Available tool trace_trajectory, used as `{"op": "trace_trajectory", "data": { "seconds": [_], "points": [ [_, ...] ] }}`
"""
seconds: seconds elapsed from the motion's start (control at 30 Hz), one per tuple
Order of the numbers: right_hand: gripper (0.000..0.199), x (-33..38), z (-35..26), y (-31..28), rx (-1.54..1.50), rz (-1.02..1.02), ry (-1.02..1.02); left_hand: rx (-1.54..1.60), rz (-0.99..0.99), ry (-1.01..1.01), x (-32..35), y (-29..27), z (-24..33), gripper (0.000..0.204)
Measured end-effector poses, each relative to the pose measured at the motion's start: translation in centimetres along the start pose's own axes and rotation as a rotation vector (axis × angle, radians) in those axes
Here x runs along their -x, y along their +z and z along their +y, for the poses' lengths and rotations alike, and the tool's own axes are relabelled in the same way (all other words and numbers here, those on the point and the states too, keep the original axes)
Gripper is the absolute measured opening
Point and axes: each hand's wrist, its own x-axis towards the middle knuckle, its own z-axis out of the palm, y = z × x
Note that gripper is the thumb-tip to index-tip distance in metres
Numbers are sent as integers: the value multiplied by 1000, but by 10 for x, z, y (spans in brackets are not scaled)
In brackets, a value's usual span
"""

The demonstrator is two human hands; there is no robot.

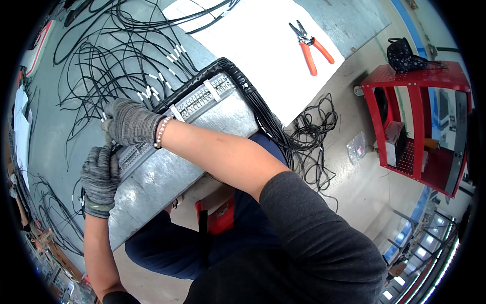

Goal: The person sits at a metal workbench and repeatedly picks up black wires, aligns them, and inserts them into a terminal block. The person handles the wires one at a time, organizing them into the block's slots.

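Note:
Both my hands wear grey knit gloves and meet at the left end of a metal panel (152, 177). My right hand (132, 121) is curled closed over the panel's far edge, among thin black wires (96, 76). Just below it, my left hand (98, 177) has its fingers bent together against the panel's left end. What the fingertips pinch is hidden by the gloves. Along the panel runs a row of terminal blocks (202, 101), partly covered by my right hand and forearm. A black-wrapped cable bundle (240, 81) follows the panel's far edge and bends round its right corner. Several wires carry white sleeves (148, 94).
Wire strippers with red handles (311, 53) lie on white paper (258, 45) at the far right of the grey table (364, 20). Coiled black cables (311, 129) hang off the right side. A red cart (417, 121) bearing a dark patterned bag (404, 54) stands on the floor.

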Motion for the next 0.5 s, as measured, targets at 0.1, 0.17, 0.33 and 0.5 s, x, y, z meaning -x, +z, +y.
{"op": "trace_trajectory", "data": {
  "seconds": [0.1,0.17,0.33,0.5],
  "points": [
    [30,-1,1,0,8,-40,23,45,-37,-22,-2,-3,-1,25],
    [30,-1,0,-1,7,-49,39,87,-65,-37,-6,-7,0,25],
    [29,-3,3,2,-29,6,13,281,-138,-111,-17,-21,5,25],
    [27,-3,5,-1,-132,-54,30,795,-217,-524,-16,-11,1,22]
  ]
}}
